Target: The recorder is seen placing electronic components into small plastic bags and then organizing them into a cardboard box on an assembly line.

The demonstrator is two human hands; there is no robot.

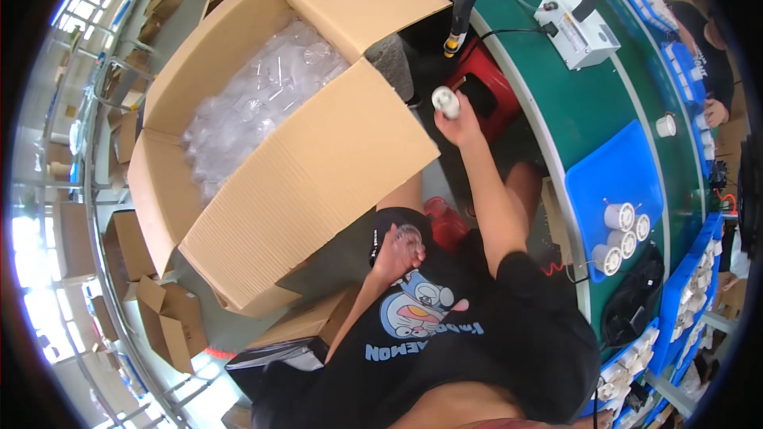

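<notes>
In my right hand point(461, 129), stretched out beside the bench, I grip a white cylindrical part point(446, 102) with its round end turned up. My left hand point(391, 259), low in front of my body, is closed round a clear plastic cup-shaped piece point(408, 240). To the left stands a large open cardboard box point(310, 199) with a heap of clear plastic pieces point(270, 79) inside. Several white cylindrical parts point(621, 242) rest at the near end of a blue tray point(616, 163) on the green bench, right of my right arm.
A black flexible hose point(469, 0) arches over the bench near a white control box point(574, 32). A red stool point(497, 95) stands by the bench edge. One white part point(666, 125) sits alone on the green belt point(556, 103). Other people work across the bench and beyond the box.
</notes>
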